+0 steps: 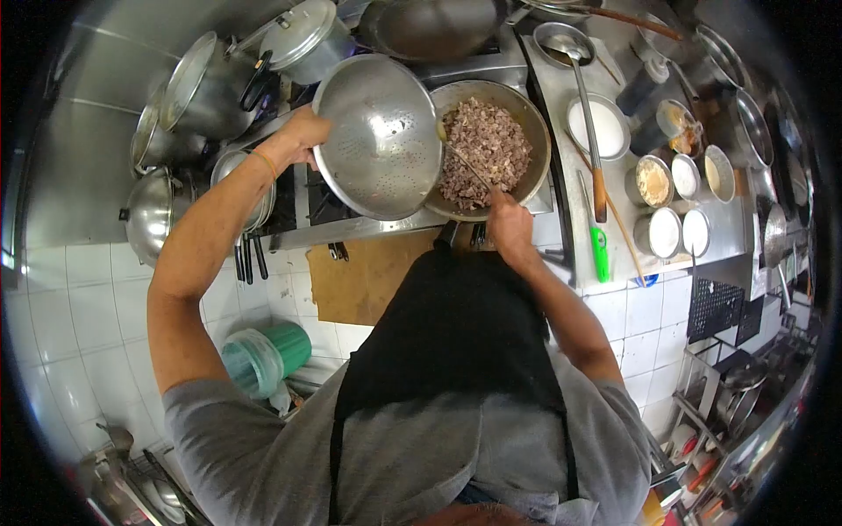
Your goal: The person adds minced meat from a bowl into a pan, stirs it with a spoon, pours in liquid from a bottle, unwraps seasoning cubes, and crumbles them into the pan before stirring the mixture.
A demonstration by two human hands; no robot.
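My left hand (303, 138) is closed on the left rim of a metal colander (375, 140). The colander is tipped on its side, its inside toward me, with a few small bits stuck to its wall. Its right edge overlaps a wide metal pan (537, 131) on the stove, and cooked ground meat (485, 151) is heaped in that pan. With its fingers wrapped round a thin handle, my right hand (510, 223) grips a spoon (465, 164) at the pan's near edge. The spoon's head reaches the colander's right rim, partly hard to make out.
Right of the stove, a counter holds a long ladle (588, 131), a bowl of white liquid (598, 127), a green lighter (599, 254) and several seasoning tins (653, 181). Pots (206, 83) crowd the left. A dark wok (430, 26) sits behind; a green bin (285, 346) stands below.
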